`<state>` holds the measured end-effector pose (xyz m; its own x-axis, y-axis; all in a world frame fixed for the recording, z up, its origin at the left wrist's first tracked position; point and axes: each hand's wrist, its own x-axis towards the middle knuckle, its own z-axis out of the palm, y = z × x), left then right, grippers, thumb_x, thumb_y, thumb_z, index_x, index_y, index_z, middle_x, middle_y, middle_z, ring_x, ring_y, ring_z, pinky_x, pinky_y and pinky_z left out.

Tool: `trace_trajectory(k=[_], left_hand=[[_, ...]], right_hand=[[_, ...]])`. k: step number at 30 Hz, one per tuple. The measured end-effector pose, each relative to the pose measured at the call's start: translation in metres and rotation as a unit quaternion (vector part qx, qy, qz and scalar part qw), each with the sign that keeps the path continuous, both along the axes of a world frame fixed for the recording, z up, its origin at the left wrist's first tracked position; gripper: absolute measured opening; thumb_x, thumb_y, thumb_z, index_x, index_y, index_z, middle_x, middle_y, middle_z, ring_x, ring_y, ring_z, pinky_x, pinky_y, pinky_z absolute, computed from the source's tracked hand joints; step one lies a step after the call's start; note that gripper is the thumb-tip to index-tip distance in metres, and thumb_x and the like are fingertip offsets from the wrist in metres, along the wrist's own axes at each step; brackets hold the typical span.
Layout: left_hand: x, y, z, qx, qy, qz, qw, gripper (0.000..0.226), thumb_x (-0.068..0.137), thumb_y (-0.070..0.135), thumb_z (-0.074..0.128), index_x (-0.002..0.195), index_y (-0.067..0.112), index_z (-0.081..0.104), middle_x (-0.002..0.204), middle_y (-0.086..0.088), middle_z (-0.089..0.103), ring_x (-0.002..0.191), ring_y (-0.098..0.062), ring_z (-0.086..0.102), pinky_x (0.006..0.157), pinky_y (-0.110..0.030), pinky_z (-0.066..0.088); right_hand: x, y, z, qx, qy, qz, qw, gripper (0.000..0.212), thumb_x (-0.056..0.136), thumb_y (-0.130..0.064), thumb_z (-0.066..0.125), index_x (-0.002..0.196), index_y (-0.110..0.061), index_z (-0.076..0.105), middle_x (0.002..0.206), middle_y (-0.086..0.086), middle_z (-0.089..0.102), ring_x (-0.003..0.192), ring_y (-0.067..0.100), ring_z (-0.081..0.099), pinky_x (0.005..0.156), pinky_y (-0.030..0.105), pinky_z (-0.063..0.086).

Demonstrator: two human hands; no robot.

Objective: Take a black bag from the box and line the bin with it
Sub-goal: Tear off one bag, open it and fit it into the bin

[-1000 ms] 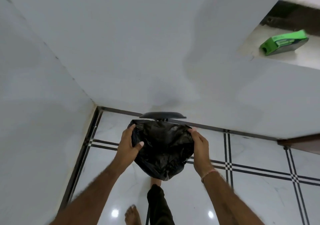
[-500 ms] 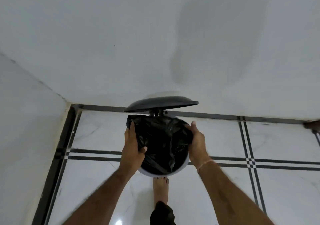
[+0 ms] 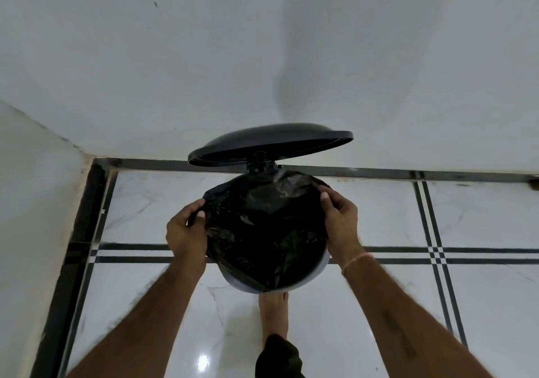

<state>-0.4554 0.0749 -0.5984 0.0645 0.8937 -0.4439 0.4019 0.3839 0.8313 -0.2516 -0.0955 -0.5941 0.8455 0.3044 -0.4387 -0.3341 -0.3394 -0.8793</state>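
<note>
Lining step. Hands clamped on crinkled black plastic bag (image 3: 262, 232): left hand (image 3: 186, 232) at 9 o'clock, right hand (image 3: 339, 220) at 3, over round white bin (image 3: 312, 279). Next, probably: stretch the hem over the rim.

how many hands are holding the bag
2: the left hand pinches the left edge of the bag, the right hand its right edge, over the bin.
</note>
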Motion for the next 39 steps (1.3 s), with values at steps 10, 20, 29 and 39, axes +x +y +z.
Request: trace_trajectory(k=[10,20,29,39], left_hand=[[0.023,0.025,-0.021,0.045,0.164,-0.218,0.961,0.058,0.092,0.004,0.039,0.137,0.033,0.063,0.139,0.001,0.064,0.128,-0.028,0.058,0.112,-0.042,0.042],[-0.004,0.021,-0.031,-0.137,0.069,-0.127,0.98,0.042,0.086,-0.011,0.043,0.094,0.014,0.076,0.084,-0.003,0.071,0.081,-0.025,0.065,0.068,-0.027,0.051],[-0.038,-0.025,-0.029,-0.207,-0.017,0.064,0.976,0.013,0.101,0.017,0.064,0.11,0.009,0.069,0.092,-0.007,0.07,0.071,-0.015,0.063,0.055,-0.023,0.052],[-0.055,-0.075,-0.012,-0.286,-0.038,0.08,0.954,0.007,0.099,0.013,0.066,0.105,0.01,0.067,0.095,-0.008,0.069,0.084,-0.017,0.064,0.07,-0.029,0.05]], right_hand=[[0.037,0.025,-0.016,-0.148,-0.135,0.142,0.969,0.038,0.108,-0.039,0.049,0.125,-0.014,0.074,0.121,0.004,0.075,0.114,0.023,0.066,0.105,0.04,0.052],[0.055,-0.005,-0.038,-0.278,-0.001,0.124,0.953,0.072,0.104,-0.062,0.037,0.079,0.001,0.064,0.084,0.012,0.064,0.086,0.031,0.061,0.082,0.042,0.05],[0.007,-0.052,-0.025,-0.049,0.175,-0.093,0.979,0.029,0.095,-0.005,0.073,0.12,0.008,0.066,0.102,0.024,0.073,0.078,0.026,0.069,0.07,0.029,0.062],[-0.031,-0.082,-0.01,-0.14,0.144,-0.102,0.974,0.028,0.095,-0.021,0.076,0.073,-0.008,0.065,0.061,0.0,0.055,0.056,0.014,0.045,0.05,0.021,0.035]])
